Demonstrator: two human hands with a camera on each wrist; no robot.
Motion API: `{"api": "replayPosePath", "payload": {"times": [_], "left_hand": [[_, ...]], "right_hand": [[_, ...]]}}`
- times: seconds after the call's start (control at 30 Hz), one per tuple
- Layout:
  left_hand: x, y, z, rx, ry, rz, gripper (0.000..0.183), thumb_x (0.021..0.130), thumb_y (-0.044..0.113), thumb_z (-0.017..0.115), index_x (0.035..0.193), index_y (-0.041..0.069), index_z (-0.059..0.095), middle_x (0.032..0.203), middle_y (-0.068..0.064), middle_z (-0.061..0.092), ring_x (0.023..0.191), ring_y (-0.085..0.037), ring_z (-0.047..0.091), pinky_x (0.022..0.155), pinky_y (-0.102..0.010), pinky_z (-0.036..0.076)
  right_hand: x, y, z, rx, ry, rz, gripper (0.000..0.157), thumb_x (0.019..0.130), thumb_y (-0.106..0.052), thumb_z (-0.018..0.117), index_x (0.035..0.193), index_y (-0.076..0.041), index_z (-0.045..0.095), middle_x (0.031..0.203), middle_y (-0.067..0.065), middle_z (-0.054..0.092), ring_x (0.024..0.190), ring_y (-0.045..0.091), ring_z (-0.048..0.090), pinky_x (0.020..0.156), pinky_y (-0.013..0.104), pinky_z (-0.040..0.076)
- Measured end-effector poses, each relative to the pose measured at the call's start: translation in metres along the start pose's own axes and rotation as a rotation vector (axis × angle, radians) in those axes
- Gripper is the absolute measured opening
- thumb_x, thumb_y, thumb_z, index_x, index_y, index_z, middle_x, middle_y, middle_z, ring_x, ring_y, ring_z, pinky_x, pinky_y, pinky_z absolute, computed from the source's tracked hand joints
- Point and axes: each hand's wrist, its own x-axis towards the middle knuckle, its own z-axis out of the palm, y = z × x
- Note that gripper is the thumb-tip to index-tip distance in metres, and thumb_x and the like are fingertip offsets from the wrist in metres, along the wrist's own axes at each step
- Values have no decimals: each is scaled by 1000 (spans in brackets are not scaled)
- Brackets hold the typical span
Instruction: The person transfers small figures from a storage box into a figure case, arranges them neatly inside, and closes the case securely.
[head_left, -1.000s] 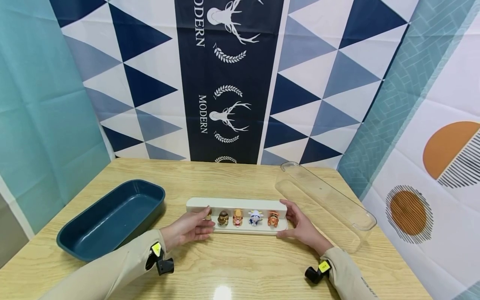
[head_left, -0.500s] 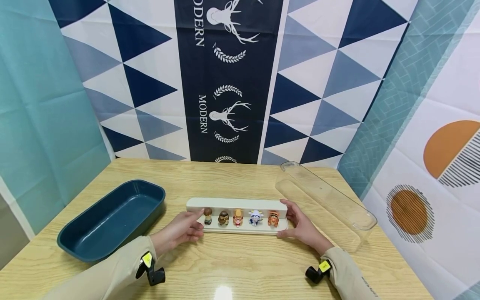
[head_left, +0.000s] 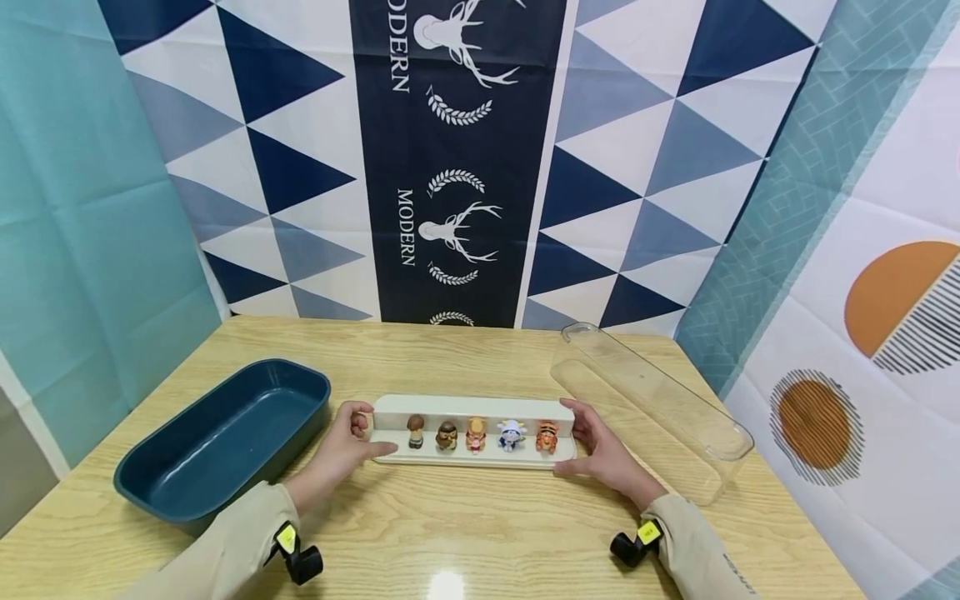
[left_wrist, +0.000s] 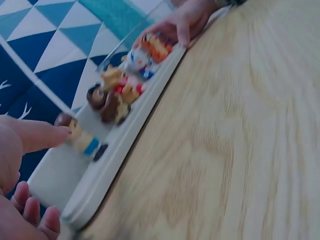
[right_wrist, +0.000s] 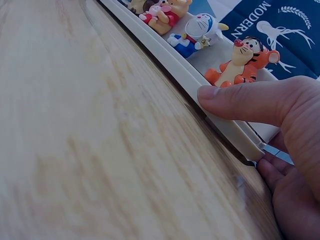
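Note:
A long white display stand (head_left: 472, 407) with a raised back lies across the middle of the wooden table. Several small figurines stand in a row on it: a brown-haired child (head_left: 416, 430), a brown owl (head_left: 447, 436), a yellow bear (head_left: 476, 436), a white-and-blue figure (head_left: 511, 435) and an orange tiger (head_left: 547, 437). My right hand (head_left: 609, 457) grips the stand's right end, thumb on the front rim beside the tiger. At the left end, my left hand (head_left: 337, 454) spreads around the corner, its thumb over the ledge and its other fingers beside the end.
To the left sits a deep teal rectangular bin (head_left: 273, 400), close to my left forearm. A long clear plastic cover (head_left: 660, 392) lies slanted at the back right. Patterned fabric hangs behind the table (head_left: 480, 533) and along both sides.
My left hand has moved left, away from the child figurine to the left end of the stand, uncovering that figurine. My right hand and the stand have stayed put.

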Motion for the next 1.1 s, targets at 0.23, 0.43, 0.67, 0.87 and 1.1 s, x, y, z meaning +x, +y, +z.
{"api": "replayPosePath", "payload": {"times": [0.23,0.43,0.67,0.87,1.1], "left_hand": [[4,-18,-8,88,-1,97,96,60,-18,82,141,-8,32,120,-24,41,115,-40,45,94,-48,44],[8,-27,-9,-17,-36,89,109,58,-28,74,149,-10,18,132,-33,37,128,-50,41,107,-56,36],[8,-30,-12,-104,-88,72,112,64,-30,71,153,-8,6,143,-39,35,135,-51,36,110,-53,31],[9,-33,-17,-123,-120,64,111,68,-28,70,155,-5,5,146,-37,34,136,-50,35,110,-50,34],[11,-35,-18,-140,-126,52,111,68,-30,70,155,-5,6,146,-37,34,137,-50,35,108,-47,37]], "right_hand": [[-1,-2,1,10,-4,-4,100,71,0,88,152,-1,30,137,24,48,124,37,48,101,20,40],[-1,-1,1,8,-5,-3,100,71,0,88,153,-1,30,137,24,48,124,37,48,101,21,39],[0,-2,1,0,1,-13,99,72,-1,88,153,-2,30,137,23,48,122,33,50,99,18,39],[0,-2,2,6,-1,-10,100,71,-1,88,153,-1,30,137,23,48,121,31,50,99,18,40],[-1,-2,0,3,-4,-5,100,72,0,88,153,-2,30,137,25,48,122,37,49,99,20,40]]}}
